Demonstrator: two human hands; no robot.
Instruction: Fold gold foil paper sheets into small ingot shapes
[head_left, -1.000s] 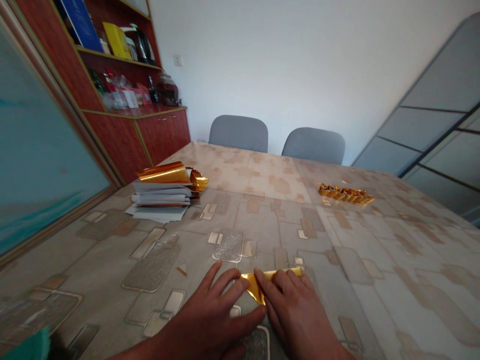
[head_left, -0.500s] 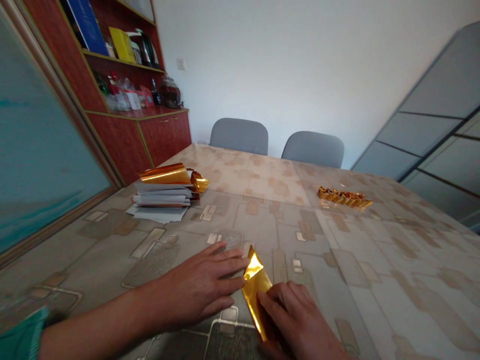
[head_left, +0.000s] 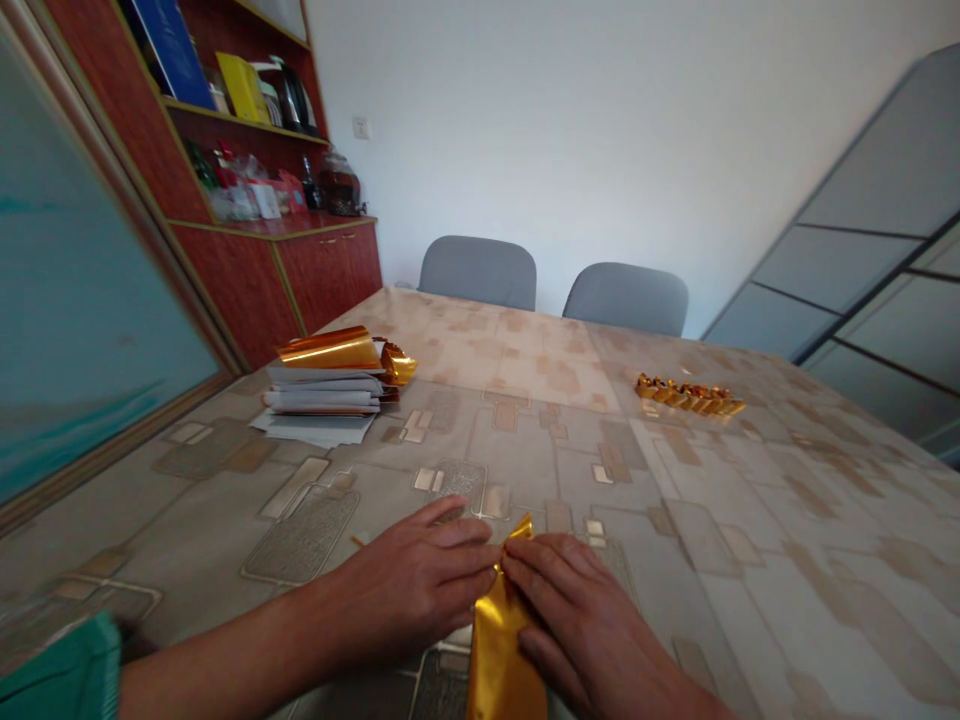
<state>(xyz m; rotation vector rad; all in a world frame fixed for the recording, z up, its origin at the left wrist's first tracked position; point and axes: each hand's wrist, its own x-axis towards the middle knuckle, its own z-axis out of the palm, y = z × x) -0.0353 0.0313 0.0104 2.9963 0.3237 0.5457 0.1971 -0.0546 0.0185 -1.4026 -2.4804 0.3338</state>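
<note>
A strip of gold foil (head_left: 499, 640) lies on the patterned table top (head_left: 525, 360) in front of me, with its lower end running out of view. My left hand (head_left: 412, 575) presses its fingertips against the foil's upper left edge. My right hand (head_left: 577, 620) lies over the upper right part, its fingers on the foil and hiding much of it. A small pointed gold corner shows between the two hands. The hands nearly touch.
At the far left of the table, a stack of papers (head_left: 322, 400) carries a curled sheet of gold foil (head_left: 330, 348). A row of small folded gold pieces (head_left: 690, 393) lies at the far right. Two grey chairs (head_left: 477, 272) stand beyond the table, and a red cabinet (head_left: 277, 270) stands at left.
My left hand has moved right and now meets the foil. The hands have closed together over it, and the foil's upper part is now folded down to a small corner.
</note>
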